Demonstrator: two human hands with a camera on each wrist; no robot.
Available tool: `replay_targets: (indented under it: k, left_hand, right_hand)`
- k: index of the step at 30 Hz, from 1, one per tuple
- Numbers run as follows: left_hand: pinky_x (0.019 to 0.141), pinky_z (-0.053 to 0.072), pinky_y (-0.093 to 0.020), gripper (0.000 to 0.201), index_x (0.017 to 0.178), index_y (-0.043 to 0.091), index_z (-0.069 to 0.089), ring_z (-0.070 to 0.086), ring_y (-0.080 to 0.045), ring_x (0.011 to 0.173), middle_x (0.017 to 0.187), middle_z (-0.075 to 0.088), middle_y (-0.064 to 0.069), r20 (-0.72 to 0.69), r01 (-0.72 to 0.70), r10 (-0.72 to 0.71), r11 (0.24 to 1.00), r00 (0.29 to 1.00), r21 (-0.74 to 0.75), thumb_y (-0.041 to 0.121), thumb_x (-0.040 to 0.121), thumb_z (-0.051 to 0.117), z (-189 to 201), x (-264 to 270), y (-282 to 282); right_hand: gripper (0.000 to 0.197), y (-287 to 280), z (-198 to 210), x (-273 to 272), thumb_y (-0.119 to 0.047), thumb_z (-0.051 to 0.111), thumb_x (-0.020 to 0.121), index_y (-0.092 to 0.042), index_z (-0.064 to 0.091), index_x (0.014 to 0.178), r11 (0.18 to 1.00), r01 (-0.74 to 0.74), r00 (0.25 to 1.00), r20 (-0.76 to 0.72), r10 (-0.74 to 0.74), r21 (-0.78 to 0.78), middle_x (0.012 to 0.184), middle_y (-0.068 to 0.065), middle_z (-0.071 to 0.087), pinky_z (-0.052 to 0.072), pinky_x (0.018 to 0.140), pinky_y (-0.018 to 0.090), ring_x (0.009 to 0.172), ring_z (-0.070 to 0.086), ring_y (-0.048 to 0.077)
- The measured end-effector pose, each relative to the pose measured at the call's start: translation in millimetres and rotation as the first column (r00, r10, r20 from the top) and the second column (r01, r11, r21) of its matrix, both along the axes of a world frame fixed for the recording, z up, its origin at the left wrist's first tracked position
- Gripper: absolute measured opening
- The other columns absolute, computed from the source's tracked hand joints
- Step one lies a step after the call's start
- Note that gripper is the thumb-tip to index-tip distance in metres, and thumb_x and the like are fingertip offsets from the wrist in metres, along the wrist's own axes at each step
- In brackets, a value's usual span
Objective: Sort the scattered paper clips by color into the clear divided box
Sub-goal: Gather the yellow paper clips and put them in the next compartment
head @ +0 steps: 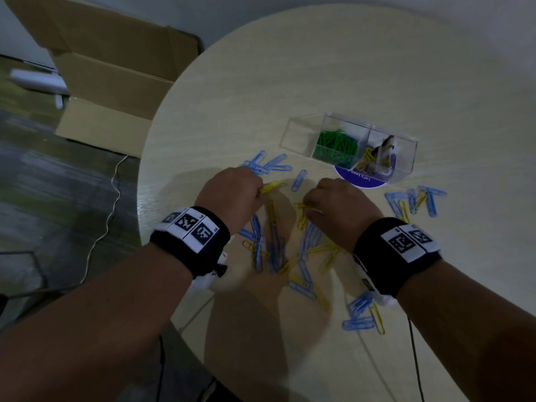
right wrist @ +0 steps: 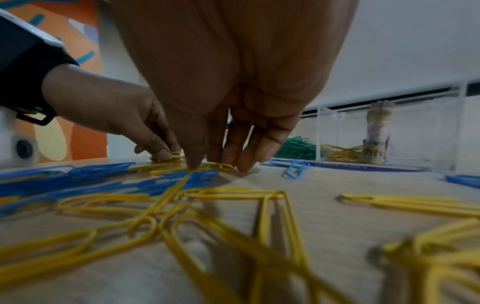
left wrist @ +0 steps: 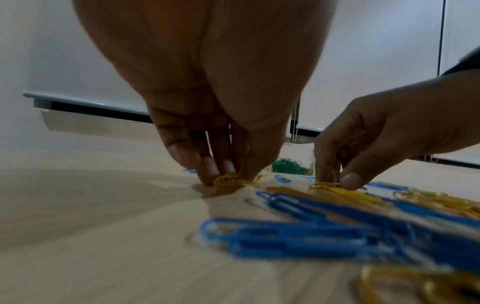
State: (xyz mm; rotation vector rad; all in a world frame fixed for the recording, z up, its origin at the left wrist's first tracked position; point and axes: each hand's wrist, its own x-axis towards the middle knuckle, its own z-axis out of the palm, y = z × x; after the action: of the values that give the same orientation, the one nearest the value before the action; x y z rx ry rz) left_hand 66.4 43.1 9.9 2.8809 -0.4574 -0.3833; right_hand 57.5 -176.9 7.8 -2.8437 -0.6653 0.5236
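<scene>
Left hand (head: 232,192): fingertips down on the round table (head: 362,68), pinching a small bunch of yellow clips (left wrist: 230,179) against the surface. Right hand (head: 339,204): just beside the left, thumb and fingers pinching another yellow clip (right wrist: 215,167) where it lies. Loose blue clips (head: 266,165) and yellow clips: scattered between and behind both wrists, more beyond the left knuckles and off to the right of the right hand. Clear divided box (head: 406,158): ahead of the right hand, near but apart; green clips (head: 336,146) fill one compartment, yellow ones with a pale object the next; the third compartment's contents cannot be told.
</scene>
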Motion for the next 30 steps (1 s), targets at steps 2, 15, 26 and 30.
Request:
replay_targets:
  k: [2, 15, 26, 30]
  left_hand:
    - [0.075, 0.05, -0.041, 0.024, 0.1, 0.014, 0.07, 0.059, -0.035, 0.093, 0.098, 0.06, -0.011, -0.019, 0.029, -0.029, 1.0, 0.999, 0.004, 0.029, 0.085, 0.059, 2, 2, -5]
    - [0.077, 0.05, -0.042, 0.016, 0.098, 0.02, 0.068, 0.057, -0.028, 0.096, 0.108, 0.06, -0.001, -0.015, 0.232, -0.232, 0.972, 0.973, -0.025, 0.028, 0.084, 0.067, -2, 2, -2]
    - [0.052, 0.046, -0.036, 0.008, 0.081, 0.016, 0.064, 0.062, -0.031, 0.074, 0.078, 0.058, -0.005, 0.054, 0.335, -0.344, 0.933, 0.937, 0.127, 0.023, 0.081, 0.068, 4, 0, -10]
    - [0.041, 0.042, -0.032, 0.023, 0.062, 0.011, 0.057, 0.058, -0.033, 0.051, 0.062, 0.056, -0.01, 0.025, 0.275, -0.284, 0.943, 0.958, 0.189, 0.01, 0.059, 0.08, 7, -2, -21]
  right_hand:
    - [0.033, -1, 0, -2, -0.032, 0.048, 0.082, -0.013, 0.067, 0.1, 0.999, 0.023, 1.0, -0.006, -0.023, 0.025, 0.094, 0.013, 0.059, 0.046, 0.078, 0.042, 0.087, 0.056, 0.036]
    - [0.023, 3, 3, -6, -0.029, 0.068, 0.078, -0.017, 0.068, 0.098, 0.991, -0.029, 0.996, -0.078, 0.039, 0.129, 0.1, 0.008, 0.054, 0.044, 0.08, 0.039, 0.095, 0.054, 0.034]
    - [0.019, 10, 13, 1, -0.018, 0.055, 0.084, -0.01, 0.064, 0.098, 0.998, -0.051, 0.999, 0.014, 0.052, -0.024, 0.098, 0.016, 0.061, 0.041, 0.075, 0.041, 0.096, 0.055, 0.036]
    - [0.02, 12, 12, -2, -0.018, 0.062, 0.073, -0.004, 0.063, 0.087, 0.998, -0.016, 1.0, 0.02, 0.017, -0.054, 0.088, 0.02, 0.064, 0.047, 0.069, 0.043, 0.088, 0.06, 0.039]
